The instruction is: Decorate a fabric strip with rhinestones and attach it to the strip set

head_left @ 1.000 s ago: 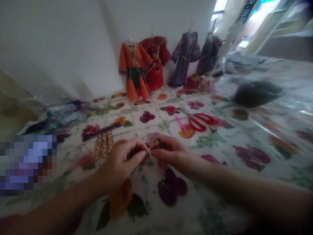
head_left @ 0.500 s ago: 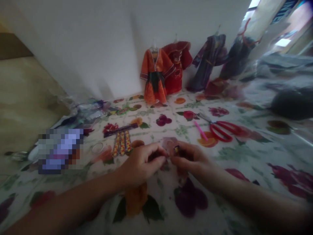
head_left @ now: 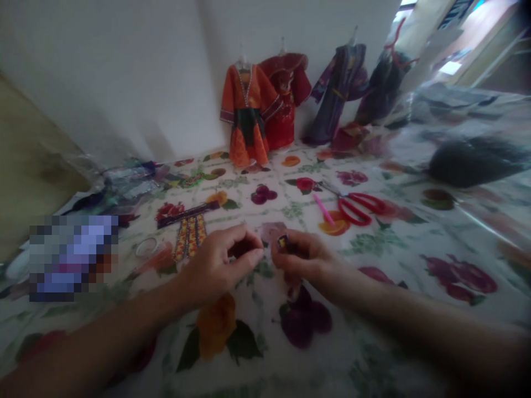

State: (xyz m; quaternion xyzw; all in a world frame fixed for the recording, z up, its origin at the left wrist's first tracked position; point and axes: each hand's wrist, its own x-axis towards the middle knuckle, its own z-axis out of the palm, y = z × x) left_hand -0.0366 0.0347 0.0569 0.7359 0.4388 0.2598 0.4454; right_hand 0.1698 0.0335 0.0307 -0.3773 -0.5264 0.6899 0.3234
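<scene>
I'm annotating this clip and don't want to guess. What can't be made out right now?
All in the head view:
- Left hand: whether it pinches anything thin; too small and blurred.
- Small patterned piece: its full shape; partly hidden by the right hand.
- Pixelated patch: what lies beneath; masked by the blocks.
- Black bundle: its material; blurred.
- Sign: its full wording; cut off by the top edge.

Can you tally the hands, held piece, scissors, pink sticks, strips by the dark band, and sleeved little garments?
Left hand and right hand: 2
Dark-and-yellow held piece: 1
Red-handled scissors: 1
Pink stick: 1
Patterned strips by dark band: 3
Sleeved miniature garments: 3
Total: 11
</scene>
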